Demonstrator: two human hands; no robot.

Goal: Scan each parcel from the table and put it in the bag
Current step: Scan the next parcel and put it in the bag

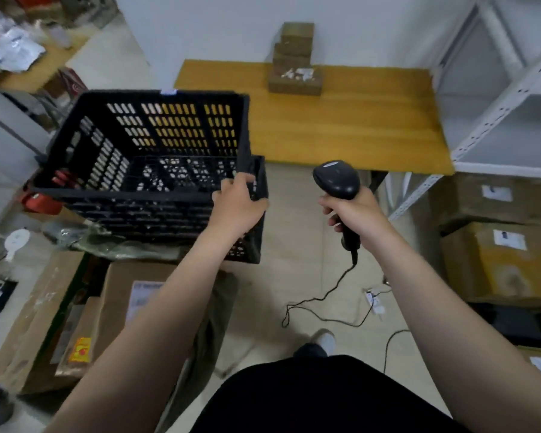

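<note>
Dark clothing (325, 398) fills the bottom edge, nearest you; both bare forearms reach forward from it.

Far left: floor cartons (122, 307), and above them a black crate (144, 157) with slotted walls. Olive sheeting (107, 242) is bunched beneath the crate. It may be the bag; cannot tell.

Left grip (238, 204): arm extended, back of the hand up, fingers curled over the crate's near right corner rim. It holds the crate and nothing else.

Right grip (353, 210): wrapped round the handle of the scanner (338, 179), head uppermost and facing forward, wrist about level with the left. The cable (325, 295) trails down to the floor.

Parcels (295, 62): a stack of brown cardboard boxes at the far edge of the tabletop (356, 126), against the wall and well apart from both of your hands. The lowest box has white scraps or labels on it; barcode position too blurred to read.

Judgement: stiff-sided, probably light, not slippery, small enough for one hand. Take the top one first, fingers and thumb on opposite side faces, or the stack may tip. Your left grip must let go of the crate for that.

Far right: metal shelving (497, 104), more cartons (497, 254) below it.
</note>
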